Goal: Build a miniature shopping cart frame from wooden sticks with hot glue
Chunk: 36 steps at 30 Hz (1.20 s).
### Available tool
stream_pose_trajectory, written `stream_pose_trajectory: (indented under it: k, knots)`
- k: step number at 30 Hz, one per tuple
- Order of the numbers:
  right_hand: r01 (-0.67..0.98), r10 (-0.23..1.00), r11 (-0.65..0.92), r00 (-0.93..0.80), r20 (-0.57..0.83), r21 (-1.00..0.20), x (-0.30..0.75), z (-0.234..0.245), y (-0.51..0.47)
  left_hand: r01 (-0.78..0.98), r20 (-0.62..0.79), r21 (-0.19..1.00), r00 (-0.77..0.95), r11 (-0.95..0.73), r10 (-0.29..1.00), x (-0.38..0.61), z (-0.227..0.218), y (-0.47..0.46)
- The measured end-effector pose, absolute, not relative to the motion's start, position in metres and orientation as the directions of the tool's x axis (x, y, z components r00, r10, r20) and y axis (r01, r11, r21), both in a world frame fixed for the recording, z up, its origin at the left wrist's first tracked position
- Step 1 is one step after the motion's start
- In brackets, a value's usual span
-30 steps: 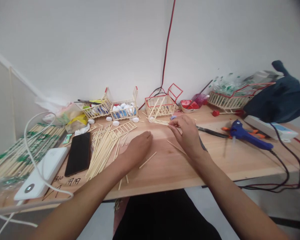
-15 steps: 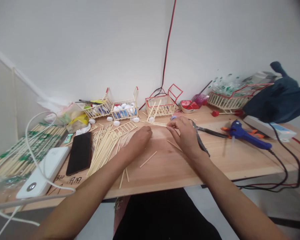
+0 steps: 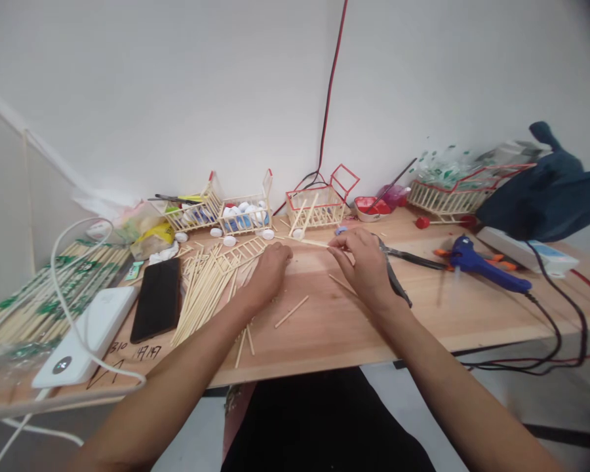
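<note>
My right hand (image 3: 366,262) pinches a thin bamboo stick (image 3: 311,242) at its right end, just in front of a small stick cart with red edges (image 3: 319,203). My left hand (image 3: 268,272) rests palm down on the wooden table (image 3: 354,328) with its fingers curled, at the edge of a loose pile of bamboo sticks (image 3: 204,288); what it holds is hidden. A flat ladder-like stick panel (image 3: 248,249) lies just beyond that hand. Short loose sticks (image 3: 291,312) lie between and in front of both hands.
Two more stick carts with bottle caps (image 3: 226,213) stand at the back. A black phone (image 3: 157,298) and white power bank (image 3: 83,334) lie left. Black pliers (image 3: 398,272), a blue glue gun (image 3: 486,269), a power strip (image 3: 526,249) and a dark cloth (image 3: 550,190) are at the right.
My left hand has slid forward and left toward the stick pile. My right hand stayed near the cart, still pinching the stick.
</note>
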State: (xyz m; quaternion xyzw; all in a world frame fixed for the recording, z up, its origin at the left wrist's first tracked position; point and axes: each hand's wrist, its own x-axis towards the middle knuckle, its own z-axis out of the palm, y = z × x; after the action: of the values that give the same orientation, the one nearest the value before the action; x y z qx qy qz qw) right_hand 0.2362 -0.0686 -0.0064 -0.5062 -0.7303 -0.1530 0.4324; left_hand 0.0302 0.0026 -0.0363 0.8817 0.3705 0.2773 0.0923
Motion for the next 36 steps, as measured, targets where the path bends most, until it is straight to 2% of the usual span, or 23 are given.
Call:
stream_pose_trajectory:
  k: [5,11,21,27,32,36]
  knots:
    - [0.874,0.613,0.436,-0.113,0.782,-0.216,0.236,-0.007,-0.069,0.608,0.406,0.396,0.556,-0.688,0.726,0.034,-0.034,0.007]
    - [0.868,0.618,0.44,-0.105,0.779,-0.232,0.236,-0.008,-0.069,0.672,0.32,0.452,0.493,-0.587,0.809,0.043,-0.029,0.013]
    - [0.882,0.624,0.414,-0.096,0.775,-0.224,0.24,-0.008,-0.071,0.699,0.33,0.38,0.509,-0.605,0.795,0.044,-0.036,0.019]
    - [0.881,0.618,0.414,-0.088,0.781,-0.229,0.238,-0.008,-0.071,0.698,0.247,0.394,0.546,-0.598,0.801,0.032,-0.027,0.002]
    - [0.867,0.6,0.444,-0.102,0.793,-0.224,0.235,-0.007,-0.071,0.661,0.311,0.296,0.616,-0.69,0.724,0.021,-0.022,-0.019]
    - [0.869,0.607,0.439,-0.1,0.788,-0.228,0.236,-0.007,-0.071,0.662,0.202,0.231,0.684,-0.713,0.701,0.017,-0.018,-0.037]
